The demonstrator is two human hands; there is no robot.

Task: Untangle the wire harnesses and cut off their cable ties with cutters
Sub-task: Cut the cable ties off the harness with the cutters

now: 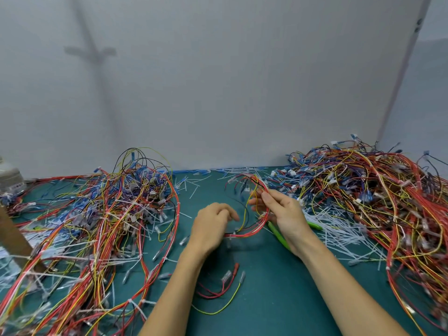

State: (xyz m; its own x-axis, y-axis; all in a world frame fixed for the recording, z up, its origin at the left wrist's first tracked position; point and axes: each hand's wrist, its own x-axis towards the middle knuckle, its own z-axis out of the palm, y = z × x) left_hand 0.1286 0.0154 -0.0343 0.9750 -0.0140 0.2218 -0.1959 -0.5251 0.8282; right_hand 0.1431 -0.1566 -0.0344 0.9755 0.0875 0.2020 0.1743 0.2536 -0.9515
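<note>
A looped wire harness of red, yellow and black wires hangs between my hands above the green mat. My left hand grips its lower end, fingers curled over the wires. My right hand pinches the red wires of the loop near its top and also holds the green-handled cutters, whose handles stick out under the palm. The cutters' jaws are hidden. The harness's loose ends trail on the mat between my forearms.
A big tangle of harnesses covers the left of the mat, another heap the right. Cut white cable ties lie scattered right of my right hand. A grey wall stands behind. A white container sits far left.
</note>
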